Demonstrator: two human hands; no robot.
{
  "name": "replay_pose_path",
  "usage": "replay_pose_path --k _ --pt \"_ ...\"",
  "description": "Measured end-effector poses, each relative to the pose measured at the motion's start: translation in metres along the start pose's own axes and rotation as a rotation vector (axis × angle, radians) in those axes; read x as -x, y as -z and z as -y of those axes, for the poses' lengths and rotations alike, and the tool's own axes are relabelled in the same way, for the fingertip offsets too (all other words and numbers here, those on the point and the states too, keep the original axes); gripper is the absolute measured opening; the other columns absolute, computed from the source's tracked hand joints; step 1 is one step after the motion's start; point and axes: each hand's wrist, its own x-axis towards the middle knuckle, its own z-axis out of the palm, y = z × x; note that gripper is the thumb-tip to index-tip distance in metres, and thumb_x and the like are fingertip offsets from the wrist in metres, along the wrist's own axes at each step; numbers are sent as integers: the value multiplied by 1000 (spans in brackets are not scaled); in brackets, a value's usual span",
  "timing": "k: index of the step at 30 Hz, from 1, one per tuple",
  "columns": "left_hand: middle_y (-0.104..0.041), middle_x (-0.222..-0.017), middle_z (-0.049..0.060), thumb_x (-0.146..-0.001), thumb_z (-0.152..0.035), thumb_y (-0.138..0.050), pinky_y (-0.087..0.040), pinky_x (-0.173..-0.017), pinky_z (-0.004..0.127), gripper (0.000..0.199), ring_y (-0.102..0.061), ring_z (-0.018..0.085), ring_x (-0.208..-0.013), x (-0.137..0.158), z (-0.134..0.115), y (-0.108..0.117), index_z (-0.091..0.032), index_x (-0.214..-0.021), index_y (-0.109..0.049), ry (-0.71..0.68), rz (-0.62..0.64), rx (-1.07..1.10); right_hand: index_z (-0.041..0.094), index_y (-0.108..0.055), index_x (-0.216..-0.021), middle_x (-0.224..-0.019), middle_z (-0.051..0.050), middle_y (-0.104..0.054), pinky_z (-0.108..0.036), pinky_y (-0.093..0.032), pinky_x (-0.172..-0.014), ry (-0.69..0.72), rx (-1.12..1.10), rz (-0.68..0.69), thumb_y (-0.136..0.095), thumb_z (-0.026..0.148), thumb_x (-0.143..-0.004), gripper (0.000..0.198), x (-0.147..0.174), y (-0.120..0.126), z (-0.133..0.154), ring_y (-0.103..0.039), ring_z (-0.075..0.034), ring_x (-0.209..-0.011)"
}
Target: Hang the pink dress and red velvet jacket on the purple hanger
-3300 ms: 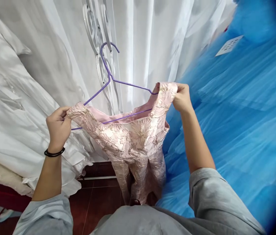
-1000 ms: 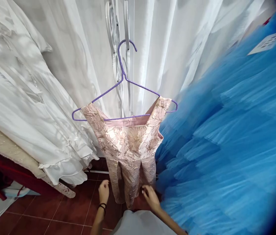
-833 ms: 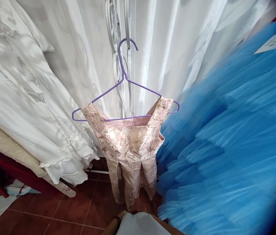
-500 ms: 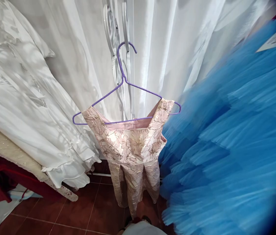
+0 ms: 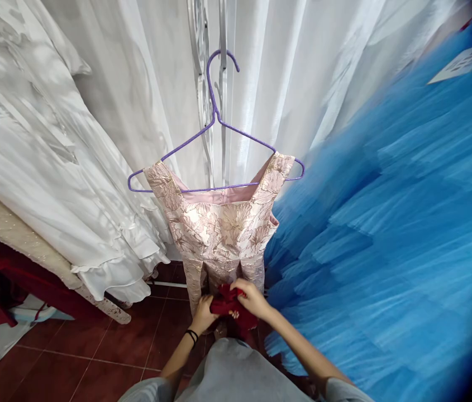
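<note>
A pink dress (image 5: 227, 231) with a gold floral pattern hangs by its shoulder straps from a purple hanger (image 5: 189, 140). In front of its skirt, low in the head view, my two hands hold a bunched dark red cloth (image 5: 222, 305) between them. My left hand (image 5: 203, 315), with a black band at the wrist, is closed on the cloth's left side. Fingers of my right hand (image 5: 253, 300) pinch its upper right part. Small gold-coloured spots show on the cloth, but its exact kind is unclear. My hands and the cloth cover part of the skirt.
The hanger's hook meets a white metal stand (image 5: 223, 33) before a white curtain (image 5: 256, 67). White garments (image 5: 105, 245) hang at the left, above a beige sparkly one (image 5: 22, 234). Blue tulle (image 5: 386, 234) fills the right side. Reddish-brown tiles (image 5: 122, 352) cover the floor.
Both my hands have come into view from below, holding the dark red cloth in front of the skirt. The dress and hanger appear slightly higher in the picture.
</note>
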Motion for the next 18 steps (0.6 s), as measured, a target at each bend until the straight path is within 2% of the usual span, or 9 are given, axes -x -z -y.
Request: replay_pose_path --k 2,4,6,7,8,10,12,15,18 --pt "-67 -111 14 -71 -25 -77 -45 -102 50 32 -59 34 -113 -9 -9 29 -17 -99 -66 -16 -26 -5 21 -68 -95 -96 -6 -70 -37 -50 -88 80 16 -76 -44 4 -62 44 -14 50 31 -65 -22 -93" --pt "-67 -113 12 -73 -35 -75 -47 -100 45 40 -61 31 -111 -12 -31 66 -18 -107 -64 -92 31 22 21 -68 -96 -97 -6 -70 -38 -50 -89 178 -23 -204 -46 6 -64 42 -22 99 65 -65 -21 -93" --pt "-67 -114 11 -76 -46 -71 -48 -98 41 44 -63 27 -106 -9 -63 100 -18 -109 -64 -259 204 81 21 -69 -90 -93 -4 -69 -34 -51 -85 247 -107 -308 -49 7 -65 35 -27 138 94 -64 -19 -88" --pt "-68 -112 11 -82 -48 -64 -48 -98 40 39 -63 25 -106 -7 -81 113 -18 -107 -65 -329 223 113 21 -68 -87 -91 -3 -68 -32 -51 -82 272 -156 -342 -52 8 -65 30 -29 152 106 -64 -18 -85" --pt "-66 -118 11 -84 -49 -62 -46 -101 40 42 -62 26 -111 -5 -99 122 -19 -113 -62 -376 148 128 21 -68 -83 -89 -3 -68 -30 -51 -79 294 -203 -359 -55 9 -65 25 -32 163 117 -63 -17 -82" --pt "-53 -140 14 -81 -49 -68 -37 -113 43 62 -50 28 -131 -3 -131 125 -21 -133 -51 -443 -78 107 20 -68 -76 -85 -2 -67 -27 -50 -74 340 -272 -359 -60 11 -65 17 -36 174 136 -63 -15 -77" --pt "-44 -149 15 -73 -47 -77 -31 -118 45 82 -41 30 -140 -4 -153 115 -23 -143 -41 -492 -187 82 20 -68 -76 -83 -1 -68 -26 -51 -73 372 -285 -353 -61 11 -65 16 -41 177 152 -63 -14 -76" --pt "-59 -132 13 -80 -41 -70 -43 -109 44 55 -56 29 -124 -8 -167 99 -23 -129 -53 -472 -193 119 21 -71 -86 -89 -2 -71 -28 -53 -80 344 -206 -436 -59 11 -64 27 -46 182 170 -66 -16 -82" --pt "-69 -112 11 -88 -35 -57 -49 -97 43 26 -65 26 -104 -7 -166 108 -22 -110 -62 -375 -348 156 21 -71 -96 -98 -3 -73 -33 -53 -89 288 -109 -591 -58 12 -61 39 -44 197 180 -68 -20 -92"
